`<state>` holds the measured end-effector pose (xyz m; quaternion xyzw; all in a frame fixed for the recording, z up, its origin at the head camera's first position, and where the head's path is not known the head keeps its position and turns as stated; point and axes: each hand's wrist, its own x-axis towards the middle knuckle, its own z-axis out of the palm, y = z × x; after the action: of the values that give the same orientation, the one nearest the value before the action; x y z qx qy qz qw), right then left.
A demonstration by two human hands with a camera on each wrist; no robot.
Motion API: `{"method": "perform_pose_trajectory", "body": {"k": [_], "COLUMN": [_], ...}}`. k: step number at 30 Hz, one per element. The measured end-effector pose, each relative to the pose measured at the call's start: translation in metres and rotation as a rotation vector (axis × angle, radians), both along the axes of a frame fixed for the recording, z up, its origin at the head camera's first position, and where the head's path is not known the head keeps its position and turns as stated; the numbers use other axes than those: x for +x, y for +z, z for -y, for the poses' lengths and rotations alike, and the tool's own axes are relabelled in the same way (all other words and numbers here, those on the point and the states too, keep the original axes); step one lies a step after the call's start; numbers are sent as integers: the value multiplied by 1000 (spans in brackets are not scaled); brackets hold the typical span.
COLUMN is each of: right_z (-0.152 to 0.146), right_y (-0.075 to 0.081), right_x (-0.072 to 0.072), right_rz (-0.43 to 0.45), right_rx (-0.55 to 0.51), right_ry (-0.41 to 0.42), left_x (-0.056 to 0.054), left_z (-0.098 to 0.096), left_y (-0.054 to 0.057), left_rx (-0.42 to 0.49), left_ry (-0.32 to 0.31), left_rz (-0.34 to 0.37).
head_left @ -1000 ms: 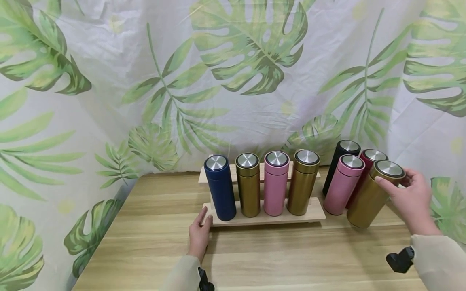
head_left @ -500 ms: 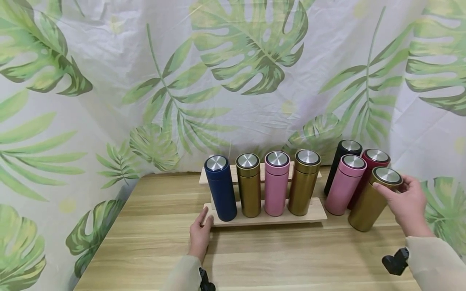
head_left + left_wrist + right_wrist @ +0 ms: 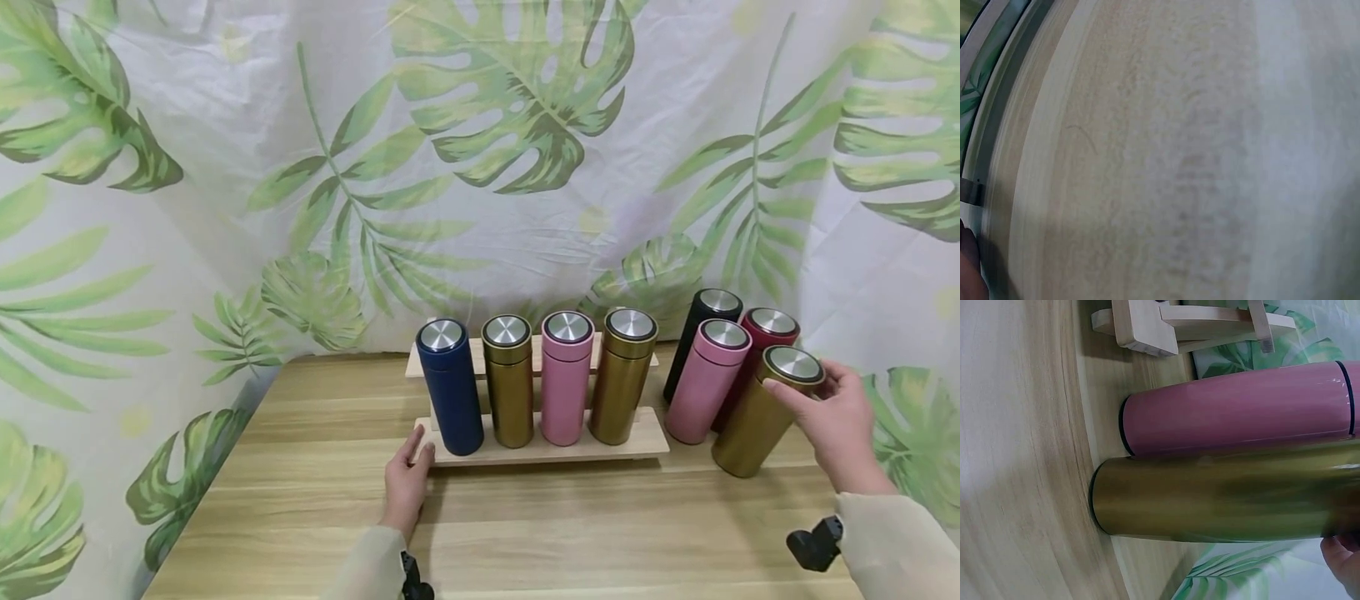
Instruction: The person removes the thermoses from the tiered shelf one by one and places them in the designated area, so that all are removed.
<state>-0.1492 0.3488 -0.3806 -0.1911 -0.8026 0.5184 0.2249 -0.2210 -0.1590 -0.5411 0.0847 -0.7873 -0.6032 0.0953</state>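
In the head view my right hand (image 3: pixel 843 429) grips a gold thermos bottle (image 3: pixel 757 425) near its lid, thumb on the near side and fingers behind. The bottle stands upright beside a pink thermos (image 3: pixel 705 387); the right wrist view shows its base (image 3: pixel 1100 497) at the tabletop. My left hand (image 3: pixel 405 483) touches the left end of a wooden two-step rack (image 3: pixel 555 452), its fingers fairly straight along the corner. On the rack's lower step stand a blue thermos (image 3: pixel 452 396), a gold one (image 3: pixel 512 400), a pink one (image 3: pixel 566 396) and another gold one (image 3: pixel 622 387).
Behind the held bottle stand a black thermos (image 3: pixel 690 342) and a dark red thermos (image 3: pixel 772 321), close together. The rack's upper step (image 3: pixel 435 360) lies behind the row. A leaf-print cloth (image 3: pixel 525 225) hangs behind the wooden table (image 3: pixel 300 517).
My right hand has lowered the gold thermos slightly and brought it a little nearer and to the left; over the last half second it hardly moves. My left hand stays at the rack's end.
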Motion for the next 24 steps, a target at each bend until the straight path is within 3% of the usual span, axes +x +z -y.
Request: {"method": "perform_pose_trajectory", "body": {"k": [5, 8, 10, 14, 18, 21, 24], "right_z": [3, 8, 13, 24, 35, 47, 63], "right_y": [5, 14, 22, 42, 52, 48, 34], "right_x": [-3, -6, -7, -5, -1, 1, 3], "right_rz": [1, 4, -32, -173, -310, -424, -501], "right_rx": [29, 7, -29, -72, -80, -50, -6], "right_ry": [41, 7, -47, -163, -200, -184, -148], "left_x": [-1, -1, 0, 1, -4, -6, -6], "left_z": [6, 9, 13, 25, 37, 42, 44], "left_y": [2, 5, 14, 44, 80, 108, 135], "left_rx": [37, 60, 80, 121, 155, 182, 195], "left_ry": [-10, 15, 37, 67, 85, 91, 69], "left_rz": [30, 47, 63, 68, 8, -71, -152]}}
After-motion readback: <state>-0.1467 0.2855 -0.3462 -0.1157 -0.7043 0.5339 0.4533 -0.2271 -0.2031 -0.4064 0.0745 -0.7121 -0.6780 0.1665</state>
